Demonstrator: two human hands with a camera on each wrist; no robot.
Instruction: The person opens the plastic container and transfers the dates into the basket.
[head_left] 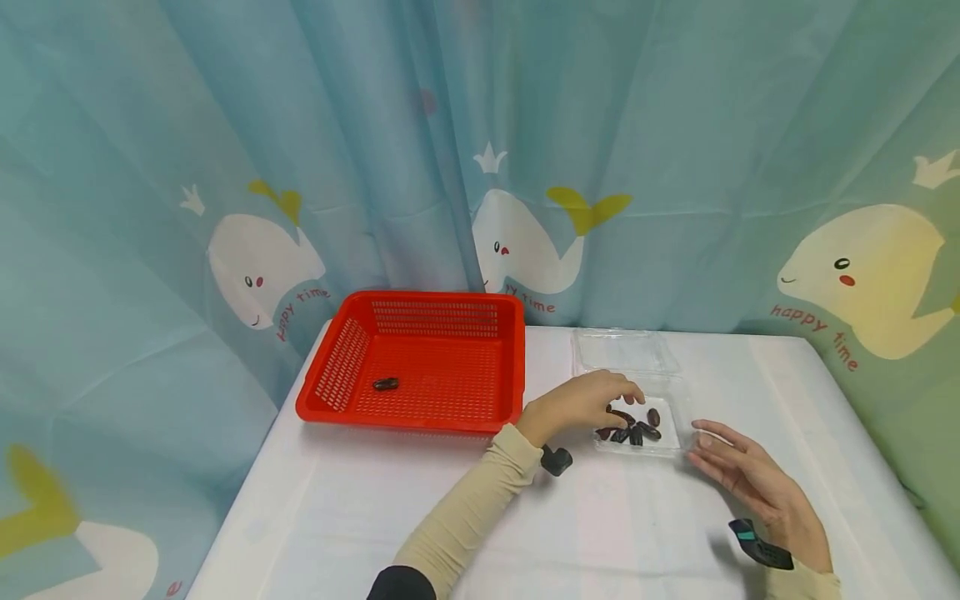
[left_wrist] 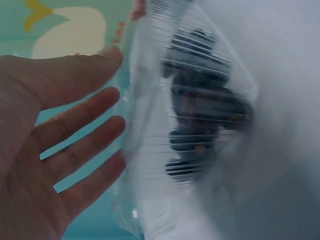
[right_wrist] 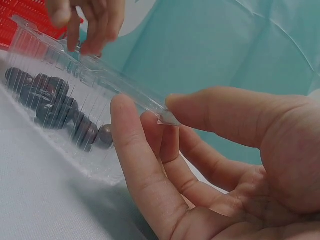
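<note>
A clear plastic box (head_left: pixel 681 408) with its lid hinged back holds several dark brown dates (head_left: pixel 636 432). My left hand (head_left: pixel 581 406) hovers over the box's left side with fingers bent down towards the dates. In the left wrist view its fingers (left_wrist: pixel 82 151) are spread and loosely bent, with nothing seen between them. My right hand (head_left: pixel 753 475) holds the box's near right corner. The right wrist view shows its thumb (right_wrist: pixel 215 107) and fingers pinching the rim. To the left stands a red plastic basket (head_left: pixel 513 375) with dark dates (head_left: pixel 386 384) on its floor.
The box's transparent lid (head_left: pixel 622 350) lies behind it, near the table's back edge. A white cloth covers the table (head_left: pixel 600 533). Behind hangs a blue-green curtain (head_left: pixel 675 167) printed with whales. The basket stands close to the left forearm.
</note>
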